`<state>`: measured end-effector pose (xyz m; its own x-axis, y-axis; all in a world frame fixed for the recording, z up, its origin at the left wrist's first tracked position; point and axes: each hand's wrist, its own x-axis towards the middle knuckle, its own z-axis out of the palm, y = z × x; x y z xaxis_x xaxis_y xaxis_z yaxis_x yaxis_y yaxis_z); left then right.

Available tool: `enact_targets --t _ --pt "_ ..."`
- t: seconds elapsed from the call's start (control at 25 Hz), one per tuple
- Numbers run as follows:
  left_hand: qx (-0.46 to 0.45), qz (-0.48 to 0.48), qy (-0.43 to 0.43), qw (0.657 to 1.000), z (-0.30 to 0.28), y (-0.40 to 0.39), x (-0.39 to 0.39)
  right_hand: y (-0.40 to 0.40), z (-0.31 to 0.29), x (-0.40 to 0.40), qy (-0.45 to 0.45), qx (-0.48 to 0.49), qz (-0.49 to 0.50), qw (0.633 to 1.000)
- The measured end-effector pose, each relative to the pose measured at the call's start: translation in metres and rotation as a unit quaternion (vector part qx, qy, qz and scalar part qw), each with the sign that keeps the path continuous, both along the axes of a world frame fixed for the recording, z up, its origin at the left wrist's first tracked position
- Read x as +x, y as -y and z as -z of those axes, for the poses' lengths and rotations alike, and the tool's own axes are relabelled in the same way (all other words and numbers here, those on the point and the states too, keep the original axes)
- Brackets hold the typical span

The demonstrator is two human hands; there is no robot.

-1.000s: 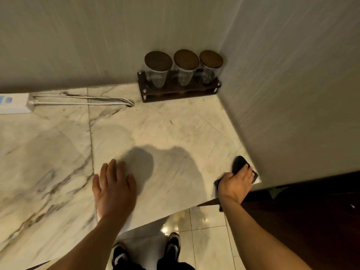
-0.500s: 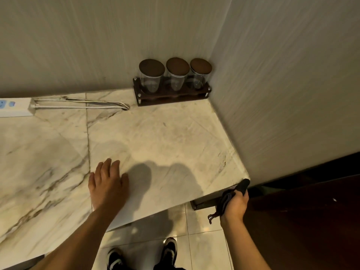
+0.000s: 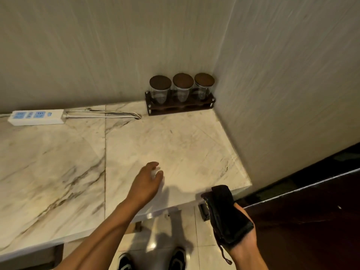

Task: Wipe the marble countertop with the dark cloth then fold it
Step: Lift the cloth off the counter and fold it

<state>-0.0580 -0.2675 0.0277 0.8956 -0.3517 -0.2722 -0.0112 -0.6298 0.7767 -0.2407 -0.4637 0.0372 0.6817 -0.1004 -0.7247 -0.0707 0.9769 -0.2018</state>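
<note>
The dark cloth [image 3: 224, 213] lies bunched in my right hand [image 3: 244, 242], which is turned palm up off the countertop's front right corner, over the floor. A thin loop of the cloth dangles below the hand. The marble countertop [image 3: 175, 145] is white with grey-brown veins and fills the middle and left of the view. My left hand [image 3: 148, 182] hovers just above the marble near its front edge, fingers loosely curled and apart, holding nothing.
A dark wooden rack with three lidded glass jars [image 3: 181, 94] stands in the back right corner. A white power strip [image 3: 37, 116] and its cable [image 3: 105, 114] lie along the back wall. A wall [image 3: 282, 94] bounds the right side. Tiled floor and my shoes [image 3: 152, 259] show below.
My right hand pulled the cloth off the counter's corner and turned palm up with it. My left hand lifted from flat on the marble and moved right.
</note>
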Motion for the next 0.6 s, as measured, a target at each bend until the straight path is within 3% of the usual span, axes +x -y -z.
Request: enact_targets --t 0.08,0.24,0.4,0.6 --pt "-0.038 0.027 -0.123 0.991 -0.018 0.016 -0.003 -0.004 -0.007 0.003 0.005 0.015 -0.037 0.999" --pt "-0.101 0.035 -0.317 0.942 -0.043 0.029 -0.005 -0.015 -0.024 0.015 0.010 0.002 -0.116 0.993" --pt "-0.134 0.066 -0.373 0.915 -0.059 0.011 0.000 -0.026 -0.040 0.037 0.019 -0.003 -0.189 0.982" --pt "-0.192 0.028 -0.363 0.911 -0.061 -0.032 0.000 -0.047 -0.043 0.064 0.031 -0.006 -0.286 0.958"
